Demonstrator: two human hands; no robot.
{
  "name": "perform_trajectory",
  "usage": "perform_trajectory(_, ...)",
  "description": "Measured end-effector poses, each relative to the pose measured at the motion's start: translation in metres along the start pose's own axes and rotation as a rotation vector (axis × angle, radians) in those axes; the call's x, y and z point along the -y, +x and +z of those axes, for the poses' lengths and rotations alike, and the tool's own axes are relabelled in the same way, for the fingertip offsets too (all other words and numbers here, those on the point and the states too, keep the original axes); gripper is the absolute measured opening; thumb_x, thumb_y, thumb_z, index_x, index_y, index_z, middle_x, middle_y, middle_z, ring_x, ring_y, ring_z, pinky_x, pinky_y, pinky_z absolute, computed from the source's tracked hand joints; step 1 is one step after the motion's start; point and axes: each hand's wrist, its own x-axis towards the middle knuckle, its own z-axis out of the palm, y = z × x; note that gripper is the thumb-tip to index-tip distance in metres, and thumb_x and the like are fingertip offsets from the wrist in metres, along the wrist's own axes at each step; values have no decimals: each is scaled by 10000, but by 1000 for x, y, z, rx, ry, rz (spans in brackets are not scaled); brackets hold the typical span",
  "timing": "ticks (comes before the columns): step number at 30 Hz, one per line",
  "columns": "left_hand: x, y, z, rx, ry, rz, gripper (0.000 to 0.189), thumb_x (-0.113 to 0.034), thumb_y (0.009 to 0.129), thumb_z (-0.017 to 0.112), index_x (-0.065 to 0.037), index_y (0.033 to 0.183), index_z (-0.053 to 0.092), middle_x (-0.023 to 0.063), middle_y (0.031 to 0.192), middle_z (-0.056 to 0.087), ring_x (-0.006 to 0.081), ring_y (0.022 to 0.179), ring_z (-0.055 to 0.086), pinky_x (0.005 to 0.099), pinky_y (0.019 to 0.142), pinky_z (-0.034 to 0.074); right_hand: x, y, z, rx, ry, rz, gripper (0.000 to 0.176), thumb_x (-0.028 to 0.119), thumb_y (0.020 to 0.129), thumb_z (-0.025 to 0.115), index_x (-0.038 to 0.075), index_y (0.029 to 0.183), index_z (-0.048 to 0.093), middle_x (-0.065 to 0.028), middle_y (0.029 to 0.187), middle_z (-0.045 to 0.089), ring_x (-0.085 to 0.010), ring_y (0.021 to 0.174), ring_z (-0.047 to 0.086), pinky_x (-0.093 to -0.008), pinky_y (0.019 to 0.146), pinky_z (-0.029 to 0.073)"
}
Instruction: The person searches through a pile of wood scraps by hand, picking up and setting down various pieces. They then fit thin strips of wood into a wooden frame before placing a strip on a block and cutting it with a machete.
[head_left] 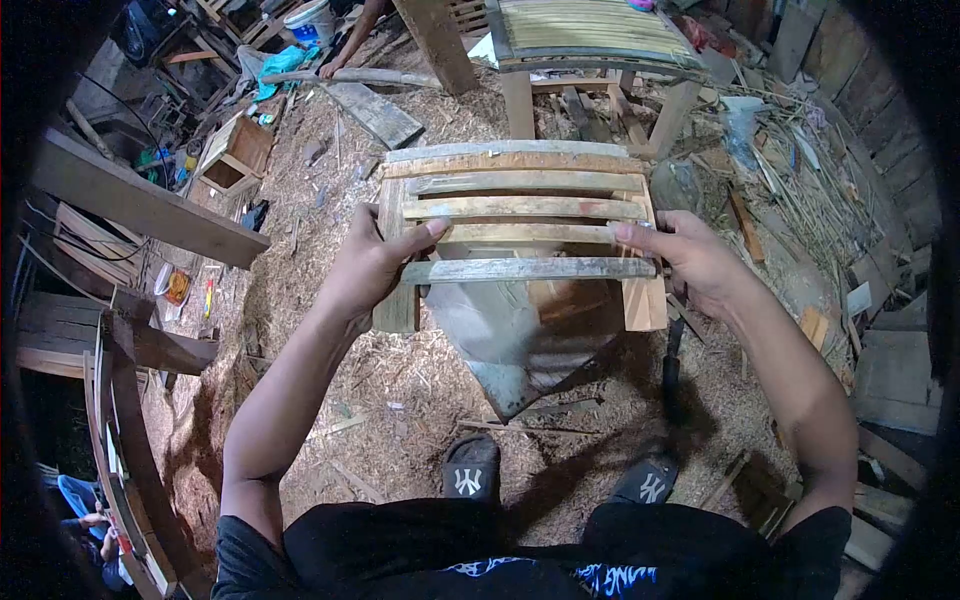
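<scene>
A small slatted wooden frame, shaped like a low stool top, is between my two hands. Several light strips run across it, with gaps between them, and a wider board stands at each side. My left hand is closed around the left side, its thumb lying on the slats. On the right side my right hand grips in the same way, thumb on top and fingers mostly hidden. Below the frame shows a grey slab-like surface, partly covered by it.
Wood shavings cover the floor. A bamboo-topped bench stands ahead, a wooden box to the left. Another person's hand touches a long wooden piece. Beams jut in from the left; scrap strips lie right.
</scene>
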Motion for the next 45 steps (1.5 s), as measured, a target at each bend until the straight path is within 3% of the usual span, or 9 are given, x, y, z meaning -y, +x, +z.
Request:
perform_trajectory(6, -11, -7, 4, -46, -286, -45, 509, -310, 947, 664, 8, 1275, 439, 141, 1034, 630, 223, 891, 700, 332, 645, 588, 15, -14, 5, 0, 78, -5, 507, 463, 900, 690, 5, 1110, 634, -57, 957, 692, -114, 837, 685, -271, 675, 574)
perform_trajectory(8, -4, -1, -10, 79, -240, -128, 457, -325, 998, 572, -13, 1303, 437, 149, 1081, 634, 231, 903, 706, 346, 651, 610, 15, -13, 7, -12, 164, -20, 497, 486, 930, 631, 38, 1146, 643, -55, 1013, 706, -108, 857, 691, -285, 711, 583)
perform_trajectory(12, -1, 3, -10, 67, -366, -79, 437, -325, 1052, 433, -23, 1367, 430, 155, 1129, 643, 226, 910, 711, 366, 695, 633, 12, -8, 3, -60, 209, -26, 460, 461, 953, 598, 60, 1174, 646, -54, 1054, 715, -119, 866, 703, -305, 741, 590)
perform_trajectory(13, -5, 1, -10, 93, -371, -84, 345, -281, 1067, 404, -14, 1271, 477, 127, 1110, 633, 199, 943, 697, 355, 763, 619, 9, -4, -1, -53, 247, -16, 440, 441, 964, 582, 58, 1172, 645, -61, 1042, 720, -136, 856, 712, -312, 746, 593)
perform_trajectory(23, 0, 19, -10, 21, -474, -107, 421, -337, 1058, 396, 11, 1233, 556, 126, 960, 698, 187, 746, 714, 315, 631, 618, 0, 7, -14, 141, 415, -55, 434, 371, 996, 534, -15, 1180, 614, -135, 989, 727, -207, 831, 735, -349, 737, 623)
perform_trajectory(30, -12, 31, 8, 52, -498, -77, 416, -260, 1069, 344, 46, 1305, 499, 158, 1062, 668, 214, 834, 712, 338, 684, 625, 0, 5, -26, 37, 410, -84, 439, 374, 983, 566, -9, 1196, 602, -155, 1020, 713, -235, 858, 727, -372, 781, 602)
perform_trajectory(32, -21, 36, 24, 31, -480, -65, 433, -345, 1059, 382, 12, 1229, 560, 122, 934, 686, 189, 721, 697, 310, 610, 597, 1, 7, -39, 39, 434, -119, 453, 387, 974, 578, -3, 1204, 592, -151, 1002, 704, -241, 858, 719, -376, 787, 593)
perform_trajectory(39, -45, 89, 82, 196, -512, -103, 432, -324, 1063, 366, 40, 1236, 521, 156, 940, 677, 221, 737, 701, 344, 646, 614, 12, 8, -98, -102, 507, -243, 449, 382, 957, 607, 4, 1196, 568, -137, 980, 660, -245, 830, 688, -392, 707, 600)
perform_trajectory(45, -36, 162, 140, 333, -527, -73, 405, -275, 1065, 369, 46, 1280, 492, 178, 1084, 656, 250, 959, 696, 385, 841, 594, -11, 49, -172, -181, 567, -235, 469, 373, 954, 610, -6, 1225, 555, -145, 1035, 664, -265, 821, 667, -383, 677, 571)
